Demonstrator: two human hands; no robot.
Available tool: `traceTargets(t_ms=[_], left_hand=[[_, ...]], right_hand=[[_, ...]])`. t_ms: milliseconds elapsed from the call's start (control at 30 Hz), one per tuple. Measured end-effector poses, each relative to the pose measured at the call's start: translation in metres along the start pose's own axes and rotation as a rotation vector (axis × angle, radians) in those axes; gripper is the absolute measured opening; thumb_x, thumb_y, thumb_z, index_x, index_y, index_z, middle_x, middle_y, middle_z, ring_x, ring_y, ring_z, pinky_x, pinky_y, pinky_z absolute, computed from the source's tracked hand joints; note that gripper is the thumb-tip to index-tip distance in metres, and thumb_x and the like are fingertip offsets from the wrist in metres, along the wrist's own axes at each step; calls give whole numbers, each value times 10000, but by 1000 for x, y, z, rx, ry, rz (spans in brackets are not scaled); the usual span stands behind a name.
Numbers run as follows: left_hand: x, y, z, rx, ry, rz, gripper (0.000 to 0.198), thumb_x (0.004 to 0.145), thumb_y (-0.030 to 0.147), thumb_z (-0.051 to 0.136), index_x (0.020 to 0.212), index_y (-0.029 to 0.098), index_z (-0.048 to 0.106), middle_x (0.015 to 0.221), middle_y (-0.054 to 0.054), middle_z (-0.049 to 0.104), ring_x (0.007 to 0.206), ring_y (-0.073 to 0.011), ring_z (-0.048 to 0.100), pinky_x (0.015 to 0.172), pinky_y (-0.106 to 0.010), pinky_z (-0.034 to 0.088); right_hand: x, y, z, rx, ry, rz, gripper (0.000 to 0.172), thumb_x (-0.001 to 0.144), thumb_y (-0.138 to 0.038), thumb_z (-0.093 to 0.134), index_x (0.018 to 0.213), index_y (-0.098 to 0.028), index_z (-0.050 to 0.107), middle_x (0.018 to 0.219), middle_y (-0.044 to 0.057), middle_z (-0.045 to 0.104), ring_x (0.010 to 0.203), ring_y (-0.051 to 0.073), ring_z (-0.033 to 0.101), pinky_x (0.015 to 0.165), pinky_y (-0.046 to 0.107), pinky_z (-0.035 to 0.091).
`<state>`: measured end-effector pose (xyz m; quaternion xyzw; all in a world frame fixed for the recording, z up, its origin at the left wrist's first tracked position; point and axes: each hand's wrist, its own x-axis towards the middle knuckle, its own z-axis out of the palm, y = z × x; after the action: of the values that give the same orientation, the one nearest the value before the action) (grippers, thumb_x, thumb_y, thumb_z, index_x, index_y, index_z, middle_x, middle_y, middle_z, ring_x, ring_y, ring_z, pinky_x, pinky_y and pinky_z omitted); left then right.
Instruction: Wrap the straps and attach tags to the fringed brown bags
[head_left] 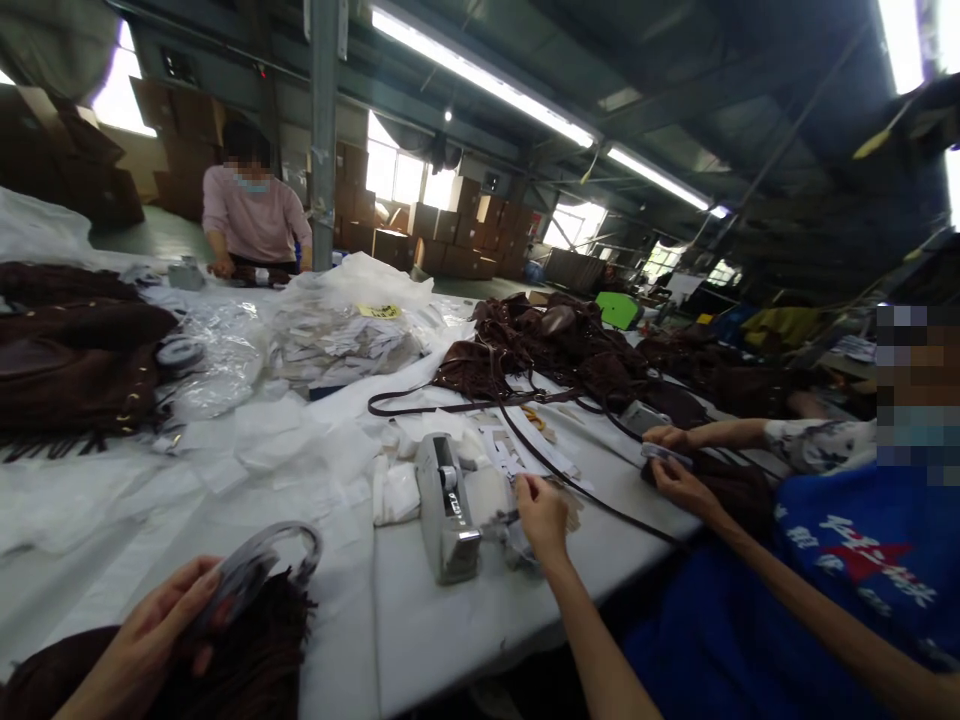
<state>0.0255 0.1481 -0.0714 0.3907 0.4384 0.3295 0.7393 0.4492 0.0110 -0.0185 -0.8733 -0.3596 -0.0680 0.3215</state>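
At the lower left, my left hand [161, 620] is closed around a looped strap wrapped in greyish-white material [251, 565]. A dark brown fringed bag [262, 650] lies beneath that hand, its fringe spilling toward the table. My right hand [544, 515] is raised over the table with thumb and fingers pinched together; what they hold, if anything, is too small to make out. To its left stands a grey tape dispenser [446, 510]. White paper strips [510, 450] lie just beyond my right hand.
A co-worker in a blue apron [855, 560] works at the right, hands on a wrapped strap [667, 455]. Brown bags [540, 345] with long straps are piled mid-table. Plastic-wrapped papers [345, 345] and another bag [75, 350] lie left. A person in pink [251, 215] stands across.
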Motion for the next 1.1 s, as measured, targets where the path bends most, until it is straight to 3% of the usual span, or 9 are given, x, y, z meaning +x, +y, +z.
traceTargets(t_ms=[100, 267, 367, 467, 633, 767, 867, 967, 1100], left_hand=[[-3, 2, 4, 25, -12, 18, 419, 562, 500, 790, 797, 198, 620, 594, 16, 564, 495, -140, 490, 368, -220, 437], [-7, 1, 11, 42, 16, 101, 413, 621, 524, 755, 818, 187, 623, 605, 11, 541, 526, -128, 466, 377, -199, 437], [-6, -2, 15, 42, 24, 154, 392, 667, 539, 717, 783, 180, 612, 590, 15, 505, 507, -110, 420, 348, -173, 400], [-6, -4, 19, 39, 40, 172, 385, 682, 537, 706, 766, 174, 611, 581, 19, 494, 490, -98, 393, 343, -161, 387], [-6, -2, 20, 3, 58, 151, 399, 635, 533, 741, 762, 175, 618, 575, 25, 510, 466, -99, 408, 339, -164, 375], [0, -1, 15, 4, -2, 138, 422, 672, 552, 704, 811, 163, 616, 571, 36, 509, 380, -61, 355, 293, -149, 303], [2, 1, 12, 18, -65, 151, 423, 712, 555, 671, 794, 148, 592, 592, 36, 520, 363, -39, 335, 286, -136, 264], [4, 6, 10, -2, -104, 182, 424, 720, 550, 666, 767, 142, 564, 634, 15, 541, 459, -64, 431, 320, -123, 286], [7, 11, 5, -80, -115, 174, 423, 730, 552, 649, 810, 151, 543, 608, 24, 530, 439, -56, 415, 331, -128, 276]], right_hand=[[46, 31, 15, -59, -36, 16, 319, 861, -299, 426, 894, -141, 700, 860, 129, 712, 807, 241, 629, 767, 314, 426], [93, 40, 58, -78, -104, 42, 169, 714, -182, 563, 775, -120, 709, 848, 155, 710, 855, 254, 636, 786, 311, 417], [103, 44, 75, -70, -97, 116, 121, 626, -174, 628, 711, -122, 696, 793, 163, 705, 839, 288, 639, 748, 339, 431], [104, 52, 78, -26, -69, 164, 135, 651, -264, 624, 669, -142, 677, 716, 145, 698, 788, 299, 645, 720, 363, 445], [100, 54, 63, 96, 69, 183, 372, 747, -479, 517, 712, -129, 639, 704, 178, 683, 765, 307, 644, 691, 368, 462], [96, 33, 42, 206, 171, 167, 482, 780, -576, 442, 890, -131, 592, 691, 143, 670, 670, 251, 625, 603, 328, 463], [83, 1, 28, 310, 133, 97, 557, 773, -647, 411, 944, -139, 559, 637, 67, 635, 577, 200, 583, 540, 294, 446], [53, -42, 24, 399, 0, -38, 627, 716, -725, 449, 904, -142, 584, 627, 33, 606, 564, 181, 550, 532, 282, 432], [-19, -104, 35, 437, -314, -196, 593, 728, -704, 484, 910, -170, 665, 667, 38, 644, 605, 199, 576, 555, 287, 441]])
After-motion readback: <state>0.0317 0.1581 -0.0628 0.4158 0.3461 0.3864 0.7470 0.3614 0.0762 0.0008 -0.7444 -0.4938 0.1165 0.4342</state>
